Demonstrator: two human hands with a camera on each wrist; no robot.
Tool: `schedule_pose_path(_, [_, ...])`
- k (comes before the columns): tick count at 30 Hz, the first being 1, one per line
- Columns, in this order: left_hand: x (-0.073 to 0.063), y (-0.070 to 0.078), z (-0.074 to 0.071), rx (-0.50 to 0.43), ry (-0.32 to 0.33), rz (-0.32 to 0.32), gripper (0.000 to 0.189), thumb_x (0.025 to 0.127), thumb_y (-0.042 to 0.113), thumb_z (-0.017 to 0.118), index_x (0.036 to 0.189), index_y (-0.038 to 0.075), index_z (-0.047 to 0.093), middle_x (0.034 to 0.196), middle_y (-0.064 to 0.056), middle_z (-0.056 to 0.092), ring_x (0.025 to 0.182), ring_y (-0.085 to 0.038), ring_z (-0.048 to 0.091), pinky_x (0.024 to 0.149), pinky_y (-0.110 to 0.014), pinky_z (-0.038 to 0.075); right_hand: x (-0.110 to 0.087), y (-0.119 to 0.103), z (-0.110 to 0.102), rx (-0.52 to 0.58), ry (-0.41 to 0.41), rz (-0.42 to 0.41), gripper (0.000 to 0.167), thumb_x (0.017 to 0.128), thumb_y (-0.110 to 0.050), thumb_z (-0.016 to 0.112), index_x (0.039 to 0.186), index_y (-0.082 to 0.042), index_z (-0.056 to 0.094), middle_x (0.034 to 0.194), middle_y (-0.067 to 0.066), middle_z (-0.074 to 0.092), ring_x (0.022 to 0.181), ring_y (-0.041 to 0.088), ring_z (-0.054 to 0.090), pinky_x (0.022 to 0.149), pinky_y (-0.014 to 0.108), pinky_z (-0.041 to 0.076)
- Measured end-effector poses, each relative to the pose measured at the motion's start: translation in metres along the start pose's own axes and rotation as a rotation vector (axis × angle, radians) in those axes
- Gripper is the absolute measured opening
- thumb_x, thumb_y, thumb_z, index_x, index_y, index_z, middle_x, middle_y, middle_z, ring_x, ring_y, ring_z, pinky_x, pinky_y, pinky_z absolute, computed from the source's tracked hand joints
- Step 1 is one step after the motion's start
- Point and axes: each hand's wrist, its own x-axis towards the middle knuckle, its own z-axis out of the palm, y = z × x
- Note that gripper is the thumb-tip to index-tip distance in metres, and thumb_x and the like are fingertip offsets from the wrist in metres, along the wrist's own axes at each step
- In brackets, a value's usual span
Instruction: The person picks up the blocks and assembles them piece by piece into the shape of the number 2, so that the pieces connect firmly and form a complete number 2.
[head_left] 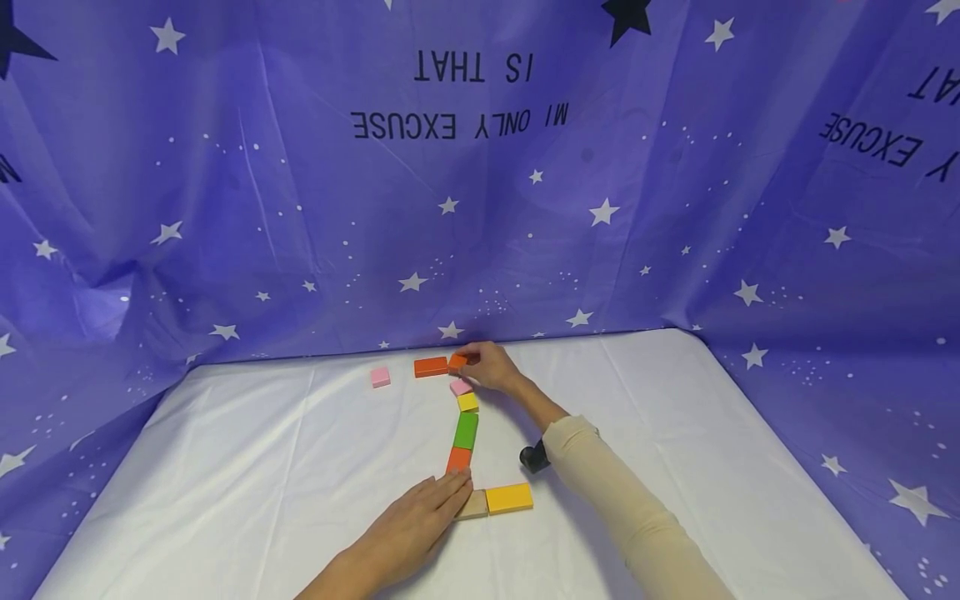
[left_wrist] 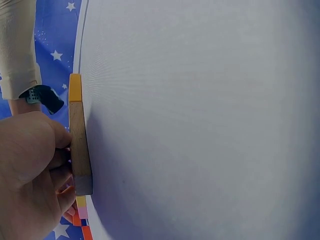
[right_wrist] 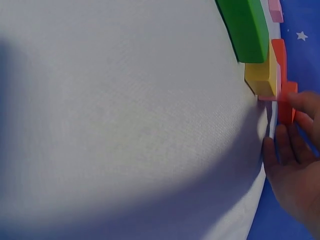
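Note:
At the far edge of the white table, my right hand (head_left: pixel 489 367) pinches a small orange block (head_left: pixel 457 362) beside a longer red block (head_left: pixel 431 367). In the right wrist view, its thumb and fingertips meet a red-orange block (right_wrist: pixel 288 102). My left hand (head_left: pixel 420 521) lies low over the near end of a block line, fingers extended. Its fingertips touch a plain wooden block (head_left: pixel 472 505) and partly cover a red block (head_left: pixel 459 460). Beyond stand a green block (head_left: pixel 466 431), a yellow block (head_left: pixel 468 403) and a pink block (head_left: pixel 461 387).
A yellow-orange block (head_left: pixel 509 498) abuts the wooden block's right end. Another pink block (head_left: pixel 380 377) sits apart at the far left. The purple star curtain (head_left: pixel 480 208) rises behind the table (head_left: pixel 247 483). A black device (head_left: pixel 535 457) is at the right sleeve cuff.

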Motion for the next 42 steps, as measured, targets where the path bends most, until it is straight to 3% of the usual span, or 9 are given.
schedule_pose_path(17, [-0.0004, -0.0002, 0.0008, 0.007, 0.033, 0.023, 0.047, 0.099, 0.011, 0.060, 0.143, -0.001, 0.052, 0.151, -0.013, 0.046, 0.137, -0.025, 0.045, 0.108, -0.043, 0.042, 0.0025, -0.0031, -0.0024, 0.056, -0.132, -0.058, 0.034, 0.090, -0.005, 0.072, 0.124, -0.008, 0.071, 0.113, 0.007, 0.069, 0.093, 0.017, 0.062, 0.075, 0.023, 0.053])
schedule_pose_path(27, [-0.0007, 0.0002, 0.0013, 0.023, 0.031, 0.018, 0.047, 0.098, 0.011, 0.061, 0.143, 0.000, 0.051, 0.151, -0.012, 0.046, 0.137, -0.025, 0.045, 0.109, -0.042, 0.041, -0.0005, -0.0089, -0.0068, 0.100, -0.183, -0.027, 0.034, 0.092, -0.002, 0.069, 0.125, -0.008, 0.071, 0.117, 0.006, 0.068, 0.089, 0.017, 0.058, 0.069, 0.021, 0.049])
schedule_pose_path(42, [-0.0017, -0.0012, 0.0035, 0.043, 0.076, 0.043, 0.048, 0.097, 0.011, 0.062, 0.142, -0.001, 0.053, 0.149, -0.013, 0.048, 0.135, -0.025, 0.047, 0.107, -0.043, 0.043, 0.0000, -0.0074, -0.0083, 0.066, -0.195, -0.087, 0.035, 0.090, 0.001, 0.068, 0.125, -0.004, 0.070, 0.119, 0.010, 0.069, 0.083, 0.015, 0.056, 0.065, 0.021, 0.047])
